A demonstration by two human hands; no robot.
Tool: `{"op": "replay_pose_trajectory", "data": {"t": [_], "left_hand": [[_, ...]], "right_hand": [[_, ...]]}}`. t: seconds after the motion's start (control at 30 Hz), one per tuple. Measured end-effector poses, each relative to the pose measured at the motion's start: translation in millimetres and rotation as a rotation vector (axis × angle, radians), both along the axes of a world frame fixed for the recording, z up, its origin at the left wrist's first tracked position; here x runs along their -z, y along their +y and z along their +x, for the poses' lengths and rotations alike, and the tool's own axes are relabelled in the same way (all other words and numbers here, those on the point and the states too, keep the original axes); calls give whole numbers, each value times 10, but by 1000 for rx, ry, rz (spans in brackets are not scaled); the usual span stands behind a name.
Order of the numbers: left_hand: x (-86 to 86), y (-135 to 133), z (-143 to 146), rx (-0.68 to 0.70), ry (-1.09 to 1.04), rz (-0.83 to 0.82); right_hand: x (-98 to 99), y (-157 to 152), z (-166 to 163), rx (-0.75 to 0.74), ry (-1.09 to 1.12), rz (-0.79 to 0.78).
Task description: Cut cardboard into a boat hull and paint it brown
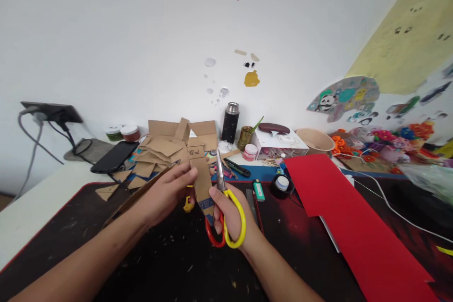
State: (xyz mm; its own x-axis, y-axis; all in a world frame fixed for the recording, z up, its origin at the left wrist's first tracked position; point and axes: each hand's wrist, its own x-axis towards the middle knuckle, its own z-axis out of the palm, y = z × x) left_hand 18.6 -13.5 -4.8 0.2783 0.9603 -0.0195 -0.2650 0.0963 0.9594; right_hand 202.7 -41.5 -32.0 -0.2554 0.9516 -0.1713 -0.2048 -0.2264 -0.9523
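In my right hand (231, 210) are scissors (234, 217) with one yellow and one red handle, their blades pointing up and away and looking nearly closed. The right thumb also presses on the lower part of a brown cardboard strip (202, 174) with dark print and a blue marked end. My left hand (173, 191) is at the strip's left edge, thumb tip on it and the other fingers partly hidden. Under the left forearm stands a larger cardboard piece (134, 194). A small yellow object (188, 204) shows just below the left fingers.
Cardboard scraps (159, 148) are heaped behind my left hand, beside a black phone (118, 156). A black flask (230, 122) stands near the wall. A utility knife (238, 167), a teal lighter (258, 190) and red sheets (339, 212) lie to the right.
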Motion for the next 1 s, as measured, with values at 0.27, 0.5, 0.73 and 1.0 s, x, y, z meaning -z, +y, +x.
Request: {"op": "replay_pose_trajectory", "data": {"t": [0.27, 0.5, 0.73, 1.0], "left_hand": [[-70, 65, -46, 3, -244, -135], [-60, 65, -38, -178, -199, -105], [-67, 96, -24, -355, -11, -53], [-80, 105, -44, -251, -125, -80]], "right_hand": [[23, 8, 12, -99, 113, -89], [33, 0, -2, -129, 116, -38], [33, -1, 25, -172, 72, 90], [5, -20, 27, -149, -19, 89]]}}
